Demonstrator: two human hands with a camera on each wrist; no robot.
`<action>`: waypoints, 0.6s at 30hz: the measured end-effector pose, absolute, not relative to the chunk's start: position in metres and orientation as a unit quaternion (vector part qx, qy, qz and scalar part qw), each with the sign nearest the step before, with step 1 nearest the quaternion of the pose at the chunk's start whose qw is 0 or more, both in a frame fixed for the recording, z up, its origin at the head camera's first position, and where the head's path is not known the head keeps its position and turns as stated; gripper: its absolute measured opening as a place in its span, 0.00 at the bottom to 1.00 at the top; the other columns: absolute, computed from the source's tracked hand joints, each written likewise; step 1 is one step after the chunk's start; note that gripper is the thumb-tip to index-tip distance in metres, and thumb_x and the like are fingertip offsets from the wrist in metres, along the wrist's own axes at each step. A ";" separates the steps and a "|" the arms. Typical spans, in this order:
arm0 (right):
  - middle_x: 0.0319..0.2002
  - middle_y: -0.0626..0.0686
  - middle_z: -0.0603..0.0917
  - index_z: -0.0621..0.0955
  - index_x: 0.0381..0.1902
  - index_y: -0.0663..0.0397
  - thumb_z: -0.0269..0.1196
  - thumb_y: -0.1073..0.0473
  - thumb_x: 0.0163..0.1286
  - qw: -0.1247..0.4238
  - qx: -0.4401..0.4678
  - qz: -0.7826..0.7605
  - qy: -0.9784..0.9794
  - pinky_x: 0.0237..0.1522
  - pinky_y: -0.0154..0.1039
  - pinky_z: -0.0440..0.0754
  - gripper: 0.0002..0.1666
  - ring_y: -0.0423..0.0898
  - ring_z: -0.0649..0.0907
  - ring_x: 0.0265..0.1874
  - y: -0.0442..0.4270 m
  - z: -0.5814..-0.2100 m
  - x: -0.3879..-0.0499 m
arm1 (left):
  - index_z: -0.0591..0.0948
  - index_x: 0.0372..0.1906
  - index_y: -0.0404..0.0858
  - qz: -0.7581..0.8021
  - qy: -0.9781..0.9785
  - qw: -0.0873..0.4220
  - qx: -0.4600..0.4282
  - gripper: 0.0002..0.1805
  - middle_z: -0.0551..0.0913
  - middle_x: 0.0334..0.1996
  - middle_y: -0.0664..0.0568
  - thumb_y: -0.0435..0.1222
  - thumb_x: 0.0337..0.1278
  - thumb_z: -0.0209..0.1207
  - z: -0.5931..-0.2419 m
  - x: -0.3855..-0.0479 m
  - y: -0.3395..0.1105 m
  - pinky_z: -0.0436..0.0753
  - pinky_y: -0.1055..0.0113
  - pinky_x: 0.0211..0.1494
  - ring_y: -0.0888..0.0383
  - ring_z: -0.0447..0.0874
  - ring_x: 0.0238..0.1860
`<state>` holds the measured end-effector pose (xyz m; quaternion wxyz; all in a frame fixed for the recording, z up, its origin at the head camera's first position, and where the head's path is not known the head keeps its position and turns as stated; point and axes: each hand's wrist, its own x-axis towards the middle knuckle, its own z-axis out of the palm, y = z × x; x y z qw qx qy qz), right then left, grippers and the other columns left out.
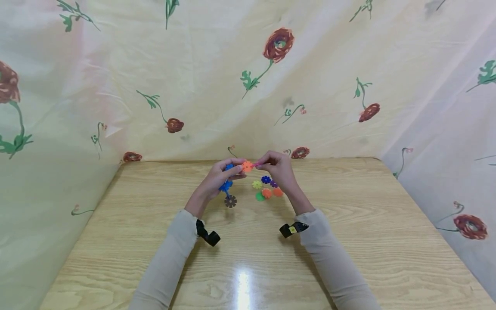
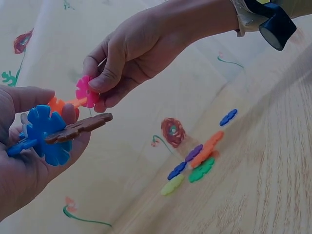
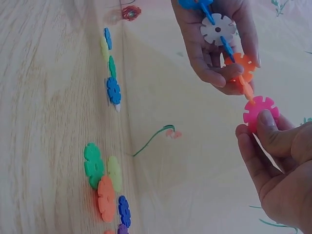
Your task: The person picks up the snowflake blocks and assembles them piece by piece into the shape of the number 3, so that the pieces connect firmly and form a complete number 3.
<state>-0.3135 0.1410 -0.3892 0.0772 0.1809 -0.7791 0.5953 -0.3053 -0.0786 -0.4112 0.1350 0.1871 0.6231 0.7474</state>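
Left hand [image 1: 214, 180]: grip pinching the disc chain [image 3: 208, 34] by its orange end | Right hand [image 1: 280, 170]: grip pinching the pink disc [image 3: 253, 115] between thumb and fingers | Position: chain and pink disc raised above the table [image 1: 240, 234], pink touching orange (a brown disc [image 2: 78, 129] ends a blue branch) | Nearby: loose discs, including a green disc [image 3: 92, 166], on the table
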 end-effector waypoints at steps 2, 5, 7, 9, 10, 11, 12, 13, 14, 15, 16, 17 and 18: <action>0.35 0.68 0.87 0.85 0.32 0.71 0.66 0.74 0.66 0.082 0.180 0.602 -0.774 0.39 0.29 0.88 0.03 0.38 0.86 0.29 0.140 -0.389 -0.313 | 0.73 0.65 0.23 0.746 0.625 0.133 0.188 0.20 0.76 0.62 0.44 0.32 0.78 0.51 -0.410 -0.305 -0.078 0.79 0.49 0.69 0.62 0.84 0.45; 0.34 0.68 0.87 0.84 0.31 0.72 0.66 0.75 0.66 0.087 0.179 0.609 -0.768 0.39 0.30 0.88 0.03 0.38 0.86 0.29 0.137 -0.390 -0.311 | 0.72 0.65 0.22 0.744 0.628 0.130 0.187 0.20 0.77 0.59 0.44 0.32 0.78 0.51 -0.408 -0.302 -0.078 0.83 0.58 0.65 0.62 0.85 0.45; 0.34 0.67 0.87 0.84 0.31 0.72 0.66 0.76 0.65 0.090 0.177 0.613 -0.765 0.39 0.30 0.88 0.03 0.38 0.86 0.29 0.136 -0.390 -0.310 | 0.72 0.66 0.22 0.745 0.628 0.129 0.185 0.21 0.77 0.58 0.44 0.32 0.78 0.51 -0.407 -0.301 -0.078 0.84 0.63 0.63 0.63 0.86 0.46; 0.34 0.67 0.87 0.85 0.31 0.71 0.66 0.76 0.65 0.093 0.176 0.618 -0.760 0.39 0.30 0.88 0.03 0.38 0.86 0.29 0.135 -0.390 -0.309 | 0.72 0.66 0.22 0.748 0.625 0.128 0.184 0.21 0.78 0.58 0.45 0.32 0.78 0.50 -0.406 -0.300 -0.078 0.84 0.64 0.62 0.63 0.86 0.47; 0.33 0.66 0.87 0.85 0.31 0.71 0.67 0.76 0.65 0.095 0.176 0.622 -0.757 0.39 0.30 0.88 0.03 0.38 0.86 0.29 0.134 -0.390 -0.309 | 0.71 0.66 0.22 0.750 0.622 0.128 0.184 0.21 0.78 0.58 0.45 0.32 0.78 0.50 -0.406 -0.299 -0.078 0.84 0.64 0.62 0.62 0.87 0.47; 0.33 0.66 0.87 0.85 0.31 0.71 0.67 0.76 0.64 0.097 0.176 0.626 -0.754 0.40 0.30 0.88 0.03 0.38 0.86 0.29 0.134 -0.390 -0.309 | 0.71 0.66 0.22 0.753 0.618 0.128 0.185 0.21 0.78 0.57 0.45 0.32 0.78 0.50 -0.406 -0.299 -0.077 0.84 0.64 0.63 0.62 0.87 0.48; 0.33 0.66 0.87 0.85 0.31 0.71 0.67 0.76 0.64 0.099 0.177 0.628 -0.751 0.39 0.30 0.88 0.03 0.39 0.86 0.30 0.134 -0.390 -0.309 | 0.71 0.66 0.22 0.755 0.615 0.129 0.187 0.21 0.78 0.57 0.45 0.32 0.78 0.50 -0.405 -0.299 -0.077 0.83 0.63 0.63 0.61 0.87 0.49; 0.33 0.66 0.87 0.85 0.30 0.71 0.67 0.76 0.64 0.100 0.178 0.631 -0.749 0.39 0.30 0.88 0.03 0.39 0.86 0.29 0.134 -0.390 -0.309 | 0.71 0.66 0.21 0.758 0.611 0.129 0.189 0.22 0.78 0.56 0.45 0.32 0.78 0.50 -0.405 -0.299 -0.076 0.83 0.62 0.64 0.60 0.86 0.50; 0.33 0.66 0.87 0.84 0.30 0.71 0.67 0.76 0.64 0.102 0.179 0.633 -0.746 0.40 0.31 0.88 0.03 0.39 0.87 0.30 0.134 -0.390 -0.309 | 0.70 0.66 0.21 0.761 0.606 0.130 0.190 0.22 0.78 0.56 0.45 0.32 0.78 0.50 -0.405 -0.299 -0.076 0.83 0.62 0.64 0.59 0.86 0.51; 0.33 0.67 0.87 0.84 0.30 0.71 0.67 0.76 0.64 0.102 0.180 0.635 -0.745 0.40 0.31 0.88 0.03 0.39 0.87 0.30 0.134 -0.389 -0.309 | 0.70 0.66 0.21 0.764 0.602 0.131 0.191 0.22 0.78 0.55 0.46 0.32 0.78 0.50 -0.405 -0.299 -0.075 0.83 0.62 0.64 0.58 0.86 0.52; 0.34 0.67 0.87 0.84 0.30 0.71 0.67 0.76 0.64 0.103 0.180 0.635 -0.744 0.40 0.30 0.88 0.03 0.38 0.86 0.30 0.134 -0.389 -0.309 | 0.70 0.66 0.21 0.765 0.600 0.130 0.193 0.21 0.78 0.55 0.46 0.32 0.78 0.50 -0.405 -0.299 -0.075 0.83 0.61 0.64 0.57 0.85 0.53; 0.34 0.67 0.87 0.84 0.31 0.70 0.67 0.76 0.65 0.103 0.179 0.634 -0.746 0.40 0.30 0.88 0.03 0.38 0.86 0.30 0.135 -0.389 -0.309 | 0.70 0.66 0.21 0.765 0.601 0.129 0.193 0.21 0.78 0.54 0.47 0.32 0.78 0.50 -0.405 -0.300 -0.075 0.83 0.61 0.64 0.56 0.85 0.53; 0.35 0.68 0.87 0.84 0.31 0.69 0.67 0.76 0.65 0.102 0.177 0.633 -0.747 0.40 0.30 0.88 0.03 0.38 0.86 0.30 0.135 -0.388 -0.309 | 0.70 0.66 0.22 0.765 0.600 0.129 0.195 0.21 0.78 0.54 0.48 0.32 0.78 0.50 -0.405 -0.300 -0.074 0.83 0.61 0.64 0.56 0.85 0.53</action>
